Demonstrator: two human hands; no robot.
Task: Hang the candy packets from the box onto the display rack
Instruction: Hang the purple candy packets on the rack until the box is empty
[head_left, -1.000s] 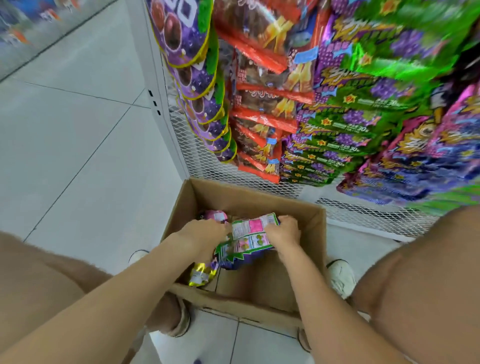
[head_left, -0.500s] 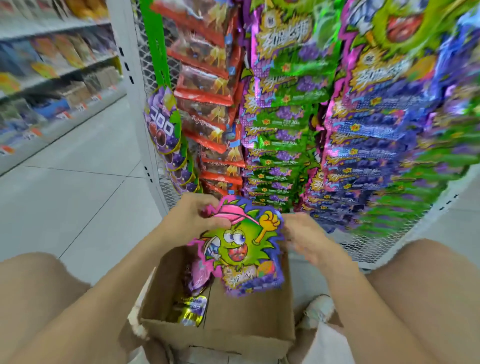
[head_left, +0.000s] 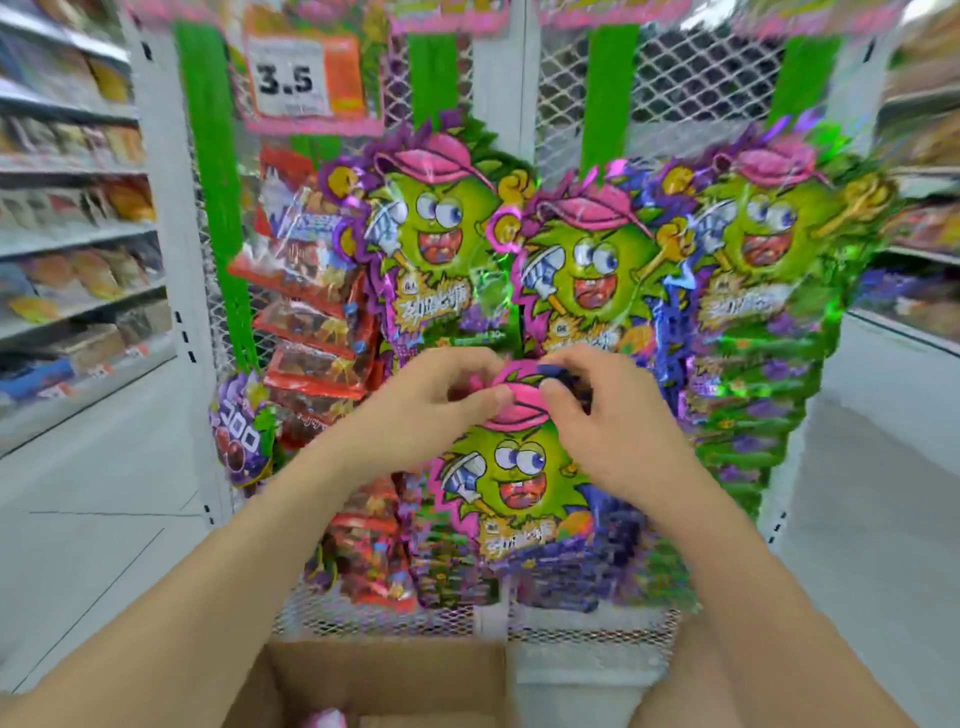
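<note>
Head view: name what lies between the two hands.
The pink top of the candy packet lies between the left hand and right hand; both pinch it, seen in the head view.

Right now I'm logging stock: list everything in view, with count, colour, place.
held packet: one, green and pink, before the rack
hung packets: three columns, green-purple, rack middle and right
red packets: one column, red, rack left
purple packets: one stack, purple, rack lower left
sign: one, white-orange, rack top left
rack: one, white mesh, green strips, ahead
box: one, brown, bottom edge
shelves: several, blurred, both sides
left hand: pinches held packet's top
right hand: pinches held packet's top
</note>
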